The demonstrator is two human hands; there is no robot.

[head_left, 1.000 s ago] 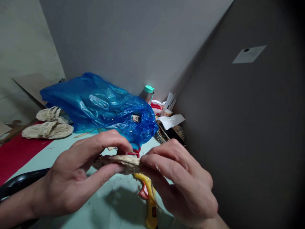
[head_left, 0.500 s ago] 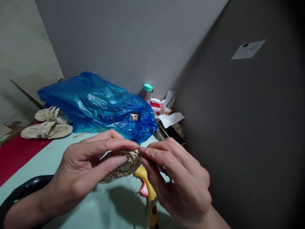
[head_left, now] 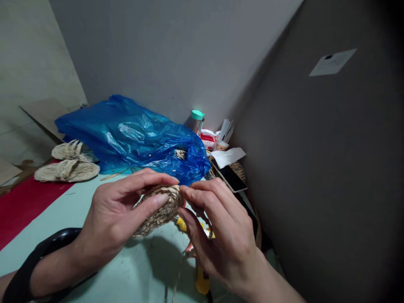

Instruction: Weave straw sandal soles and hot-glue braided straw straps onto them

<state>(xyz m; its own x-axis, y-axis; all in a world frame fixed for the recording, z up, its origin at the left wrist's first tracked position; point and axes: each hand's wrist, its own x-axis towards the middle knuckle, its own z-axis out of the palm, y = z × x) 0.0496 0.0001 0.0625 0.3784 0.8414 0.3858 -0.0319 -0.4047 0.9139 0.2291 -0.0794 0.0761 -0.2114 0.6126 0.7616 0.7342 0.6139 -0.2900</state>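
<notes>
Held woven straw piece [head_left: 159, 210] up over green table [head_left: 69, 206], between both hands. Gripped in left hand [head_left: 113, 221], thumb closed on near face, fingers curled over top. Lay tilted, long axis running from lower left up to right, upper end toward right hand [head_left: 224, 240]. Pinched at that upper end by right fingertips [head_left: 189, 194], set narrow. Touched both hands, bulk of it in left. Hung above yellow glue gun [head_left: 202, 285], in front of blue plastic bag [head_left: 132, 134].

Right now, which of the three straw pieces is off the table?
The woven piece gripped by the left hand and right hand; the back piece and front piece lie flat far left.
</notes>
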